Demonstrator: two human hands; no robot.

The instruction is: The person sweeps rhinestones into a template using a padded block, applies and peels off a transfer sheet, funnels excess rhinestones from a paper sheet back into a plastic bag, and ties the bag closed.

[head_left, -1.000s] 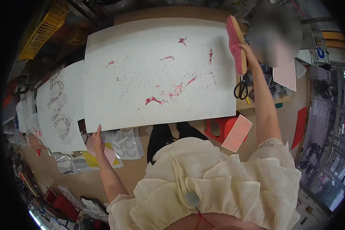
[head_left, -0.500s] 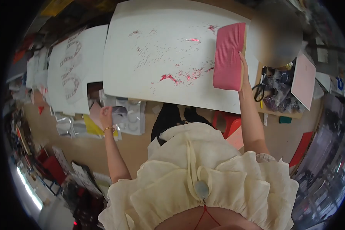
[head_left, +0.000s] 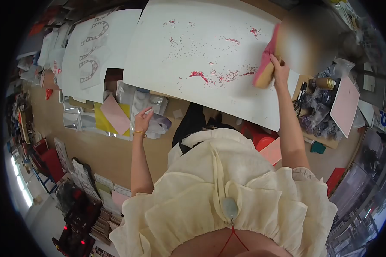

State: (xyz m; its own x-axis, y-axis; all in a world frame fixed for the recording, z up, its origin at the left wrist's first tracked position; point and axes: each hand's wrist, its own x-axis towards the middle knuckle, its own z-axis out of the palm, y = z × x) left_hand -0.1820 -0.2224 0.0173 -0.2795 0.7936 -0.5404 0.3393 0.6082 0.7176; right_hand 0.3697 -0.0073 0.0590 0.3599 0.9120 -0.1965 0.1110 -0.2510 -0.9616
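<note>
Pink pad (head_left: 265,77), now turned edge-on, sits clasped in our right hand (head_left: 281,72) over the speckled board (head_left: 158,70), our left hand (head_left: 142,121) hanging half-open and empty.

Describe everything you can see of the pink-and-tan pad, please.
The pad is long, with a pink, faintly ribbed side and a plain tan side; it looks like soft fabric or foam. It tilts on edge over the right part of the white board, pink side towards the red specks. The person's right grip holds it near the middle. Whether it touches the board is unclear.
</note>
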